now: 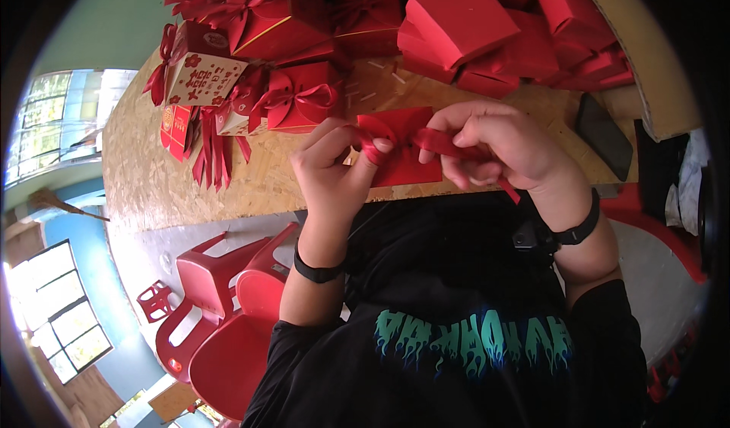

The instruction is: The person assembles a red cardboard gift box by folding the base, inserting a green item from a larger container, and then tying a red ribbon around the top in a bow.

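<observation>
A small red gift box sits near the front edge of the wooden table, between my hands. Dark red ribbon crosses its top, and both my hands grip it. My left hand pinches a loop of the ribbon between thumb and fingers at the box's left side. On the right, my right hand has its fingers curled round the other part of the ribbon, with a tail hanging below. Whether the ribbon is knotted at the middle I cannot tell.
Red boxes with ribbon bows crowd the table's back left, beside a patterned white-and-red box. Loose ribbons lie at the left. Plain red boxes are piled back right. A dark phone lies at the right; red chairs stand left.
</observation>
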Available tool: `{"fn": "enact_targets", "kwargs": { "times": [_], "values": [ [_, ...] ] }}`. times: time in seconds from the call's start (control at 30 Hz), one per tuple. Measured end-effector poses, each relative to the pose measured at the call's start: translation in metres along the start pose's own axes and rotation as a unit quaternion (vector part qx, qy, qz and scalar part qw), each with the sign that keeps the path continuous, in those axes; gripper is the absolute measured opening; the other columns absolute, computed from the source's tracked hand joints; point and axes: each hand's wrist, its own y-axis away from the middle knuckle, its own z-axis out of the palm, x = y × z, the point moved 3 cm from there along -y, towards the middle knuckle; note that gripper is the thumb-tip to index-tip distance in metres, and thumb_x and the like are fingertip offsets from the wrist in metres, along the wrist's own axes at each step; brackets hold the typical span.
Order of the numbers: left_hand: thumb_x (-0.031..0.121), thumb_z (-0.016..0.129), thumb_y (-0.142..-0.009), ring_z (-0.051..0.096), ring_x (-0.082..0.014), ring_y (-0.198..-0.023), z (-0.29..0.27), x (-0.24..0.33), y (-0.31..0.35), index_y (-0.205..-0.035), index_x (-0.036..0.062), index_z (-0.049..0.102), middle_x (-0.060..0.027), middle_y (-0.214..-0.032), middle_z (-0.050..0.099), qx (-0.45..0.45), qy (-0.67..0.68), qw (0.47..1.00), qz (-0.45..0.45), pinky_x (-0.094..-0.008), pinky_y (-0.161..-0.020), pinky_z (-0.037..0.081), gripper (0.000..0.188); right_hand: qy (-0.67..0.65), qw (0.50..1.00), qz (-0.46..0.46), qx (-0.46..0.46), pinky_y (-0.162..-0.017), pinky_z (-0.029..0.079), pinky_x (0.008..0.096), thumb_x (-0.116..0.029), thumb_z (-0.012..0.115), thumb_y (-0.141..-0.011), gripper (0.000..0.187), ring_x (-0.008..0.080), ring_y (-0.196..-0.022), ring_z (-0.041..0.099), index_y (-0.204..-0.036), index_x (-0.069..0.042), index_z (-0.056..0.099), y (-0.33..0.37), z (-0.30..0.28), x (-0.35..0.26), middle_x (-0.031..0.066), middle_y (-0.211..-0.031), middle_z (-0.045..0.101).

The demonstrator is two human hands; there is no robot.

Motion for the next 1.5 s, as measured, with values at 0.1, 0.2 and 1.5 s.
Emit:
{"fn": "enact_targets", "kwargs": {
  "times": [0.1,0.2,1.5],
  "values": [
    [0.023,0.092,-0.075,0.049,-0.0138,-0.057,0.001,0.000,-0.006,-0.077,-0.0012,0.066,-0.0056,-0.072,0.057,-0.042,0.014,0.999,0.018,-0.0293,-0.051,0.037,0.036,0.027,0.999,0.008,0.032,-0.046,0.033,0.0223,-0.009,0.040,-0.091,0.042,0.0078,-0.050,0.041,-0.112,0.007,0.072,-0.005,-0.007,0.003,0.0129,-0.079,0.070],
    [0.027,0.094,-0.073,0.051,-0.0159,-0.057,0.001,0.003,-0.009,-0.075,-0.0011,0.064,-0.0059,-0.070,0.054,-0.079,0.004,0.997,0.010,-0.0303,-0.051,0.039,0.041,0.103,0.992,-0.022,0.070,-0.048,0.035,0.0232,-0.009,0.041,-0.096,0.041,0.0065,-0.052,0.045,-0.120,0.001,0.074,-0.009,-0.008,0.003,0.0102,-0.081,0.070],
    [0.033,0.093,-0.072,0.057,-0.0271,-0.064,0.001,0.020,-0.022,-0.081,0.0009,0.068,-0.0085,-0.072,0.053,-0.186,-0.033,0.982,0.017,-0.0390,-0.057,0.046,0.042,0.197,0.976,-0.091,-0.021,-0.077,0.052,0.0281,0.002,0.043,-0.097,0.040,0.0115,-0.081,0.064,-0.123,0.002,0.074,-0.013,0.012,-0.011,0.0068,-0.090,0.072]
  ]
}}
